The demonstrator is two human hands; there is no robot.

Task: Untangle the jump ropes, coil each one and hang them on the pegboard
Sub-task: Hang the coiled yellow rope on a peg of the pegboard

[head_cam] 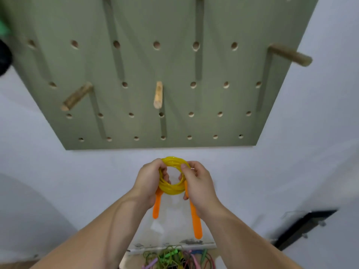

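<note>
One yellow rope coil (172,189), with two orange handles (196,222) hanging beneath it, is sitting just below the green pegboard (155,65), which is carrying three wooden pegs (158,95). The left hand (149,183) and right hand (200,187) are each clamping a curled grip on opposite sides of the coil. One tangle of further ropes (171,257) is lying far below.

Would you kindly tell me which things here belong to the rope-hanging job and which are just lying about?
Belongs to the job: coiled yellow jump rope, orange handles, gripped by left hand and right hand; green pegboard; wooden peg; tangled ropes below.
Lying about: black object, lower right; green and dark shapes, upper left edge.
</note>
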